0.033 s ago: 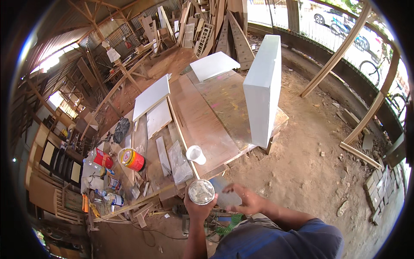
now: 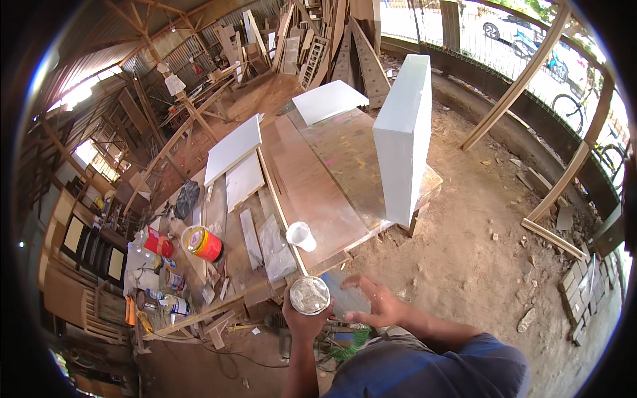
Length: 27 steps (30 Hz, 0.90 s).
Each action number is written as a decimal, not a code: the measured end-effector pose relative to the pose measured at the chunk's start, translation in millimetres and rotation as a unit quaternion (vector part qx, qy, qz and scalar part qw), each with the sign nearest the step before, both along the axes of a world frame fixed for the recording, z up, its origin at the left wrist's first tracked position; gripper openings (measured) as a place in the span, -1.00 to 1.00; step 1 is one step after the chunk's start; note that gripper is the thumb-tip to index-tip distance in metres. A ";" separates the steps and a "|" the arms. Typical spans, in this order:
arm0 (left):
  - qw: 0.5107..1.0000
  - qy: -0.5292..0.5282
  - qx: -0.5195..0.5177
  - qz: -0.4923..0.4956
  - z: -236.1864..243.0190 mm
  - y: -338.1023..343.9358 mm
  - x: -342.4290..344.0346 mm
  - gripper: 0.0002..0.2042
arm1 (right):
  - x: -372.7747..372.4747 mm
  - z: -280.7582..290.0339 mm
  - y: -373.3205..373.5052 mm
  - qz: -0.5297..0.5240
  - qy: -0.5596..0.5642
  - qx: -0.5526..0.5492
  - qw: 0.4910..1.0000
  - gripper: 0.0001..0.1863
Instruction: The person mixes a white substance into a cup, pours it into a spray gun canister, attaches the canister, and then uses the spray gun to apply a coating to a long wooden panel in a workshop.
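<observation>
My left hand [image 2: 306, 323] is wrapped round a small round tub [image 2: 310, 295], its pale, paint-crusted top facing up. Just right of it my right hand [image 2: 377, 304] has its fingers spread, with nothing seen in them. A flat grey-blue patch [image 2: 345, 297] lies between the two hands; I cannot tell what it is. Beyond the tub, at the table's near edge, stands a white plastic cup [image 2: 302, 236]. A crumpled clear plastic bag [image 2: 277, 252] rests left of the cup.
A tall white box-shaped panel [image 2: 400, 142] stands on the wooden worktable [image 2: 312, 176]. White boards [image 2: 233, 150] lie at its left and far end. A red-and-yellow paint can [image 2: 204, 244], a black bag [image 2: 186, 200] and several other cans sit on the left. A cable [image 2: 245, 358] trails over the ground.
My right hand has shifted very slightly, its fingers still spread. The left hand and the tub stay where they were.
</observation>
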<state>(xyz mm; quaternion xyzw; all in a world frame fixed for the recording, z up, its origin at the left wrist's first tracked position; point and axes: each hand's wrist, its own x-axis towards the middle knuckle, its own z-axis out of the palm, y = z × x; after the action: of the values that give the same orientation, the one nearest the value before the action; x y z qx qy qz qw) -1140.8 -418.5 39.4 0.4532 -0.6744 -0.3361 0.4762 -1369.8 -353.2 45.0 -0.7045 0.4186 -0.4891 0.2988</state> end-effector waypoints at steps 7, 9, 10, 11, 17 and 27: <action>0.997 0.063 -0.050 -0.001 -6.6 70.3 11.3 -0.41 | 79.0 49.5 14.4 -0.038 0.088 -0.179 0.979 -0.29; 0.995 0.073 -0.066 -0.006 2.5 87.7 16.7 -0.42 | 95.5 47.2 26.4 -0.049 0.066 -0.206 0.975 -0.41; 0.995 0.039 -0.087 0.009 3.2 96.4 24.4 -0.42 | 102.9 43.0 34.1 -0.050 0.064 -0.208 0.975 -0.43; 0.996 0.050 -0.072 0.007 4.4 106.2 28.4 -0.42 | 109.4 40.5 42.0 -0.050 0.062 -0.210 0.974 -0.45; 0.995 0.061 -0.083 -0.006 -8.4 140.5 52.8 -0.44 | 123.0 39.3 61.0 0.023 0.061 -0.245 0.967 -0.53; 0.998 0.035 0.011 0.050 -4.4 175.4 58.1 -0.27 | 122.0 11.6 58.0 0.103 -0.349 0.056 0.930 -0.64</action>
<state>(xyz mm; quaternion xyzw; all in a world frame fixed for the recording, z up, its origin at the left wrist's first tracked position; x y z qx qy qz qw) -1082.7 -243.1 35.0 0.4793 -0.6301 -0.3355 0.5106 -1247.8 -295.2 56.6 -0.5107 0.2395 -0.6461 0.5141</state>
